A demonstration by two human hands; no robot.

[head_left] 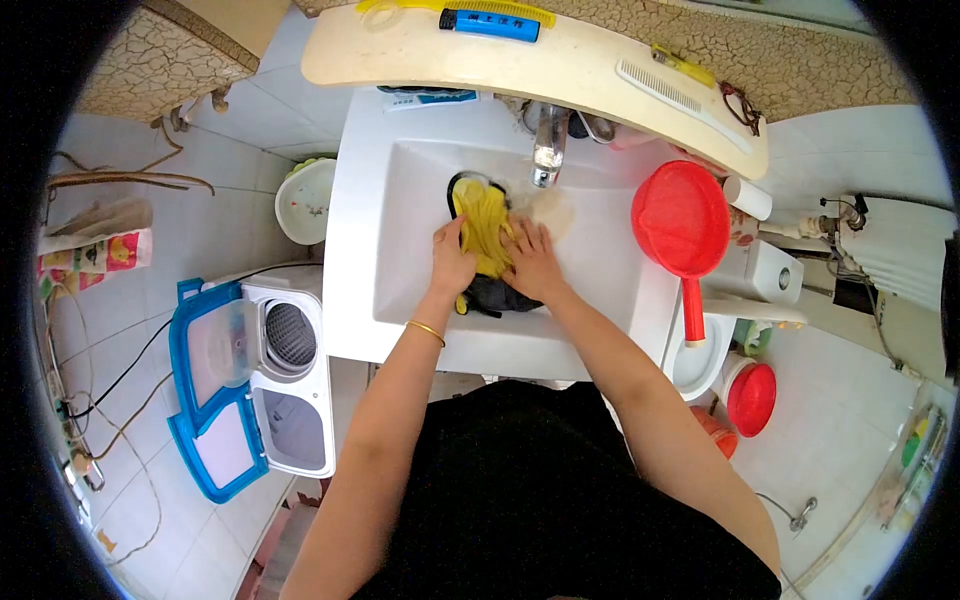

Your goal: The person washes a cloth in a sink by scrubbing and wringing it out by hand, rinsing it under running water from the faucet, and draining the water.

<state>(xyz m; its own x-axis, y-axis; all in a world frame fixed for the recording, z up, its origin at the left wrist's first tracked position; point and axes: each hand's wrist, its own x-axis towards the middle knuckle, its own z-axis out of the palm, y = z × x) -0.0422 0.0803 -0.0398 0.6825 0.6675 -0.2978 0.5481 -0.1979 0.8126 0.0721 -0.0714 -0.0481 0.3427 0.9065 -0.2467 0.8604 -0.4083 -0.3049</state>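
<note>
A yellow and black cloth item (484,222) lies bunched and wet-looking in the white sink (410,190); its exact kind does not show. My left hand (453,262) is at its left edge, fingers curled and closed on the yellow fabric. On the right side, my right hand (533,264) rests with fingers spread against the cloth. Part of the black fabric (500,295) bulges out below the yellow, between my wrists. Above the basin is a metal faucet (549,145), with brownish water or residue near the cloth under it.
A red dipper (682,225) rests on the sink's right rim. Along the back runs a shelf (400,50) holding a blue item (490,25) and a white comb (660,88). At left stands a small twin-tub washer (325,400) with its blue-framed lids (205,440) raised.
</note>
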